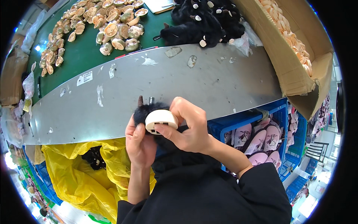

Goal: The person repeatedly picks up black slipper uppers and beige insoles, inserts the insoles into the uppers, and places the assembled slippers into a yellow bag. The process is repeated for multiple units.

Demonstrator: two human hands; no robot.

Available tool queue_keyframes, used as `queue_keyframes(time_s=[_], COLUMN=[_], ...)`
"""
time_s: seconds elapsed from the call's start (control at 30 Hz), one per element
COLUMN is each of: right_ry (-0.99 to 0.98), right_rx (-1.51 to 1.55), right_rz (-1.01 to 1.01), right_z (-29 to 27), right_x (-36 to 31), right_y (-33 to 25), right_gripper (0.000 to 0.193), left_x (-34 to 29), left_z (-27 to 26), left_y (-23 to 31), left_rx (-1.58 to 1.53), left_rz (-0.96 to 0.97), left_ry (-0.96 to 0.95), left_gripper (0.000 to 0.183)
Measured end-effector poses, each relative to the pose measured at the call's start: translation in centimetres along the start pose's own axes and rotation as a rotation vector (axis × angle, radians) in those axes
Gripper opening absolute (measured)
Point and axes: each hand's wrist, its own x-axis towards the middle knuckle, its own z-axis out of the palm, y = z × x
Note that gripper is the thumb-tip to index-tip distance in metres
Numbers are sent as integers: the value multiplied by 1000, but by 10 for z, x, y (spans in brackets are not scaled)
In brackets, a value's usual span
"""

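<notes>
My left hand (140, 143) grips a black furry plush piece (140, 114) from its left side, fingers curled round it. A brown horn-like tip (140, 100) and a short metal post (151, 100) stick up from the fur. In my right hand (192, 128) is a cream rounded plastic part (161, 118) with dark slots, pinched between thumb and fingers. This part rests against the front of the fur. Whether the two pieces are joined, I cannot tell. Both hands are just past the near edge of the metal table.
A metal ledge (223, 82) borders a green surface (84, 48) bearing many hollow shell-like parts (111, 30). Black plush pieces (194, 28) lie at the back. A cardboard box (274, 48) of peach parts stands right, above a blue crate (223, 130) of pink printed pieces. A yellow bag (74, 179) hangs lower left.
</notes>
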Motion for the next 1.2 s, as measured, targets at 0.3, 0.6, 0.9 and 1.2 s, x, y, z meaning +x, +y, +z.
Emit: queue_keyframes(time_s=[0.3,0.6,0.9,1.2], right_ry=[158,137,132,218], right_rx=[-344,114,-150,-251], right_rz=[-298,81,19,9], right_z=[12,11,26,23], right_x=[5,2,11,35], right_y=[13,19,18,36], right_gripper=[45,16,11,10], left_x=[6,17,13,-4], left_z=[-9,-10,-15,-9], left_y=[-10,-33,-45,-36], left_rx=[1072,963,750,652], left_rz=[562,480,348,207], left_ry=[62,-69,-4,-8], left_gripper=[17,17,18,13])
